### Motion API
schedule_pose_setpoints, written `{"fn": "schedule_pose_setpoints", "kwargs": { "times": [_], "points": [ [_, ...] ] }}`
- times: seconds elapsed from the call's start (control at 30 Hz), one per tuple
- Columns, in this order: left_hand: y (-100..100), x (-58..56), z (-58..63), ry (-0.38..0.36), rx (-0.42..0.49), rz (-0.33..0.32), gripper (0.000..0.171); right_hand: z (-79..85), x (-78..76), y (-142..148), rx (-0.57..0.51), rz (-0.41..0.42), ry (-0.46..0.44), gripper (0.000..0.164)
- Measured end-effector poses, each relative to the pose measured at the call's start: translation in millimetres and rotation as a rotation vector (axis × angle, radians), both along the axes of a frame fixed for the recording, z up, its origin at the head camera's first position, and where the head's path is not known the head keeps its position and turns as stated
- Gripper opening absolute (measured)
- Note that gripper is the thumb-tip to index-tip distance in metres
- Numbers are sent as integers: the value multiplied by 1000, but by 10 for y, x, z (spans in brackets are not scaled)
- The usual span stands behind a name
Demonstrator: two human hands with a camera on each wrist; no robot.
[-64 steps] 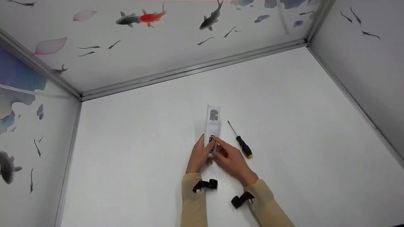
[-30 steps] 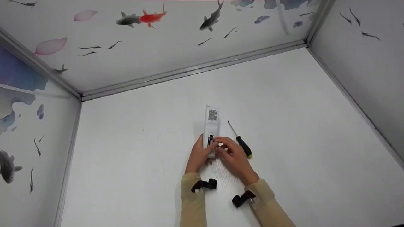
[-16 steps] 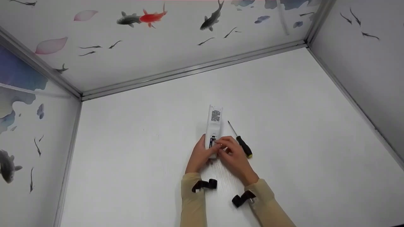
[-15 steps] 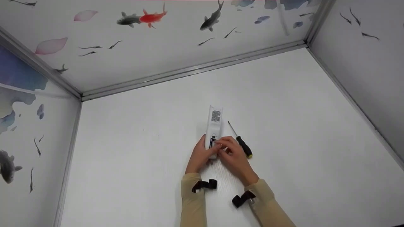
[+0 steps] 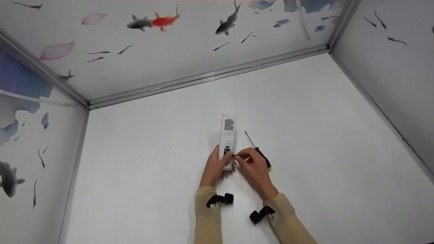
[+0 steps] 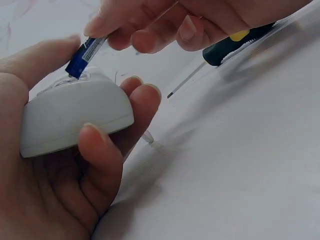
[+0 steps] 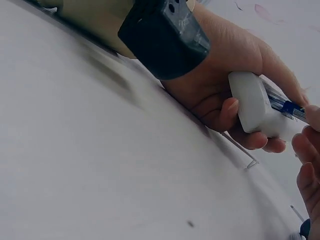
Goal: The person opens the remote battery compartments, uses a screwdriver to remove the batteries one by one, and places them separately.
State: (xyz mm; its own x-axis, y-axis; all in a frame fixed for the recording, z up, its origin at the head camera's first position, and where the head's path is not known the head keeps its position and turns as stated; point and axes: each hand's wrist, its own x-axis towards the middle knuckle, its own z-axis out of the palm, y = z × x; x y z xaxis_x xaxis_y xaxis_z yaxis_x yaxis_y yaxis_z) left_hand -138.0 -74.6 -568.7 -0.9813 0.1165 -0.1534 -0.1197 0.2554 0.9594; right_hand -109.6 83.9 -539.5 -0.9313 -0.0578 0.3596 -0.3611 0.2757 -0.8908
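My left hand (image 5: 213,167) grips a white remote control (image 5: 228,135), its back facing up and its battery compartment uncovered. The left thumb lies along the compartment's edge. My right hand (image 5: 254,169) pinches a small blue battery (image 6: 86,57) between thumb and fingertips. In the left wrist view that battery is tilted, its lower end right at the compartment and close to the left thumb tip. A second blue-and-white battery (image 7: 274,97) appears to lie inside the compartment in the right wrist view. The left thumb hides part of the compartment in the head view.
A black screwdriver (image 5: 264,157) with a yellow end lies on the white table (image 5: 152,169), just beyond the right hand, which partly covers its handle. A thin pale strip (image 7: 242,146) shows under the left hand. Walls with fish prints (image 5: 162,22) enclose the table.
My right hand has drawn a little to the right, away from the remote control, and the battery now shows between its fingers. The remote control has shifted slightly left.
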Motion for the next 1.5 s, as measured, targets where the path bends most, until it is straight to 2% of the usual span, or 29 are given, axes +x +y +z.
{"fn": "schedule_pose_setpoints", "kwargs": {
  "times": [0.13, 0.27, 0.37, 0.47, 0.53, 0.67, 0.77, 0.97, 1.13, 1.2, 1.5],
  "points": [
    [-18, -13, -5, -22, 46, 27, 49, 7, 8, 7, -25, -59, -31, 12],
    [-29, -14, 28, -50, 101, 38, 45, 15, 14, 11, -49, -51, -43, 13],
    [-26, 9, 129, -48, 101, 35, 41, 19, 18, 12, -59, -40, -37, 13],
    [-17, 38, 234, -38, 93, 33, 40, -11, 7, 16, -49, -33, 8, 12],
    [-8, 55, 289, -36, 98, 37, 40, -68, -13, 20, -31, -33, 48, 11],
    [-2, 61, 310, -29, 100, 48, 39, -250, -73, 29, 7, -37, 94, 12],
    [-4, 59, 305, -24, 109, 49, 38, -358, -105, 35, 19, -46, 82, 13],
    [-11, 58, 283, -30, 160, 42, 36, -391, -108, 36, 26, -66, 54, 13],
    [-23, 5, 89, -49, 231, 36, 37, -411, -106, 25, 58, -56, 39, 13],
    [-23, -17, 17, -48, 228, 39, 40, -411, -108, 20, 68, -54, 46, 13],
    [-15, -10, 11, -21, 124, 68, 48, -393, -103, 11, 147, -61, 70, 13]
  ]
}}
